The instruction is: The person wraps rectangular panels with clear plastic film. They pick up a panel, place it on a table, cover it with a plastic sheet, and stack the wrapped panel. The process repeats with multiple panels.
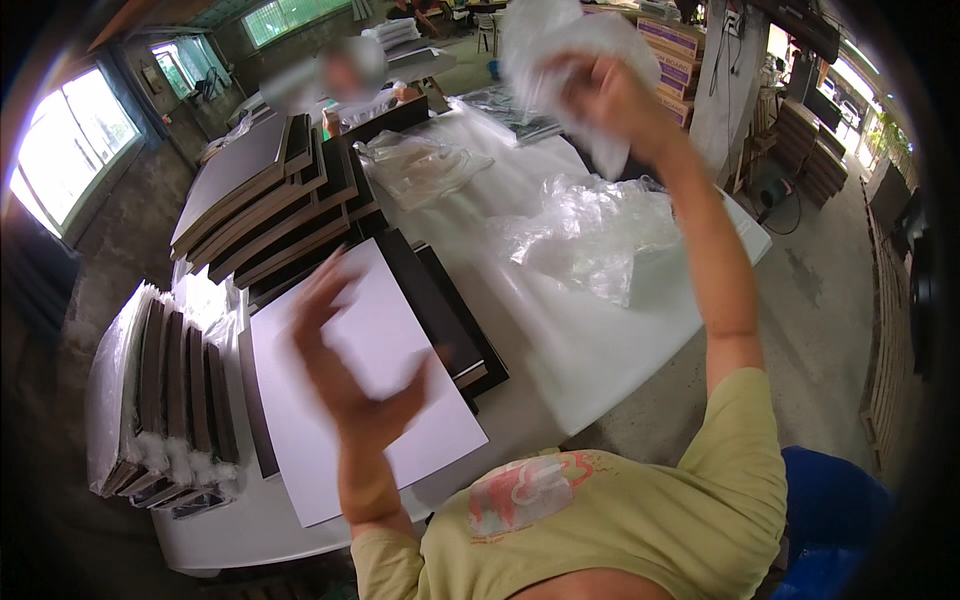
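My right hand (620, 100) is raised at the upper right, its fingers closed on a crumpled clear plastic bag (532, 45). My left hand (355, 385), smeared by motion, hovers over a white sheet (325, 455) with fingers and thumb spread apart. Whether it touches the sheet cannot be made out. Beneath and beside that sheet lie dark boards (430, 300). More crumpled clear plastic (595, 235) rests on the white-covered table (600, 350) below my right hand.
A tall stack of dark boards (240, 170) stands at the far left, with plastic-wrapped boards (125, 380) at the left edge. Another piece of clear plastic (420, 165) lies mid-table. Across the table is a person's hand (405, 93). Cartons (668, 60) stand by a pillar (722, 100).
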`<state>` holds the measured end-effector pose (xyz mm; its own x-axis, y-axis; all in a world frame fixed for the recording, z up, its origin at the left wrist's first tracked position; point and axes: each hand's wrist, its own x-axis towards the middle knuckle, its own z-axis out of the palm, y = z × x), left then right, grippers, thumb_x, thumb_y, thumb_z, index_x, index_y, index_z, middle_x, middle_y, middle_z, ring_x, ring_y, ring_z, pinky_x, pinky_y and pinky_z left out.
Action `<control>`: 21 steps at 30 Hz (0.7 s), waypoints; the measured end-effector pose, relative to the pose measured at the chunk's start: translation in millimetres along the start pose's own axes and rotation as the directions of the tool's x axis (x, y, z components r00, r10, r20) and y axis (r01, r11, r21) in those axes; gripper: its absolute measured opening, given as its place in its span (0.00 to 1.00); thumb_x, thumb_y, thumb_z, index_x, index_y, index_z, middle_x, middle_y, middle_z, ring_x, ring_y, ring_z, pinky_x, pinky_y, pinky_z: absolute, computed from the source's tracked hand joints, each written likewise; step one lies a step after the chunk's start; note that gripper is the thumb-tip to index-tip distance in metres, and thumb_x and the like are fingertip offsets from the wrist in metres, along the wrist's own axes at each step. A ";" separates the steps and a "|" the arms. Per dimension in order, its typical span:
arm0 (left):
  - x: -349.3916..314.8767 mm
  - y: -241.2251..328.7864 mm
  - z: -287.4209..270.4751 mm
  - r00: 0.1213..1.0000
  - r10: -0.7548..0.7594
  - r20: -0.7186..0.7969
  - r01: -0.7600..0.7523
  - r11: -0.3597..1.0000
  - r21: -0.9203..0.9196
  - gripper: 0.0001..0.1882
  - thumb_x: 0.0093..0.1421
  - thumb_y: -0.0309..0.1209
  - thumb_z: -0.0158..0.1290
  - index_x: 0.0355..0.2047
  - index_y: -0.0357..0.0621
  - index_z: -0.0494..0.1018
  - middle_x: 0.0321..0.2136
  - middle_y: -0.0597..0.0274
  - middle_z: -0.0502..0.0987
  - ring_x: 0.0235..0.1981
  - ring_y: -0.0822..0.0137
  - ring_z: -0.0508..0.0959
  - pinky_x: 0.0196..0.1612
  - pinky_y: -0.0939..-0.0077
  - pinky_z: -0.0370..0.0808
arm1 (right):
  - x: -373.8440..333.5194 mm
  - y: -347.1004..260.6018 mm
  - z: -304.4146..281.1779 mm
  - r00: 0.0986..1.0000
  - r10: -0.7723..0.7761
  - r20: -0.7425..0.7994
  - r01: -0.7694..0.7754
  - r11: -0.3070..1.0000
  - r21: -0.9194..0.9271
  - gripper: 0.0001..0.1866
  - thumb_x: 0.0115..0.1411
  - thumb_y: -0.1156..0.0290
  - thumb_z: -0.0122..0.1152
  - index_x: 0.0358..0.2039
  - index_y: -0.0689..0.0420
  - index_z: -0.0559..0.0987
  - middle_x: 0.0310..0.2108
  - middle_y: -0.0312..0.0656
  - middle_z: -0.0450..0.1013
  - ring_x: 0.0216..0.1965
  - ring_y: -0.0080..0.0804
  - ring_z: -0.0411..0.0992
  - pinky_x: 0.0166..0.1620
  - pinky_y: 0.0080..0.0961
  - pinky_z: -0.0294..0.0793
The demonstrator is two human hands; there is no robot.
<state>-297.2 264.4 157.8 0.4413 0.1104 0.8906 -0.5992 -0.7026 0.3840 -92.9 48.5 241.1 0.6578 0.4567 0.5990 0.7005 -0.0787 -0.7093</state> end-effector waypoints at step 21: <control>-90.7 46.6 22.1 0.526 -0.554 0.646 0.848 0.277 -0.452 0.29 0.59 0.52 0.36 0.33 0.35 0.69 0.22 0.64 0.72 0.17 0.77 0.70 0.18 0.84 0.67 | -194.9 -62.4 68.6 0.987 0.122 -0.103 -0.064 0.892 0.448 0.44 0.40 0.58 0.67 0.56 0.55 0.55 0.42 0.46 0.68 0.45 0.33 0.65 0.49 0.26 0.62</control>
<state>-350.4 206.1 89.6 0.9952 -0.0068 0.0978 -0.0940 0.2172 0.9716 -283.8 25.3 143.1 0.7633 0.3500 0.5429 0.4590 0.2975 -0.8371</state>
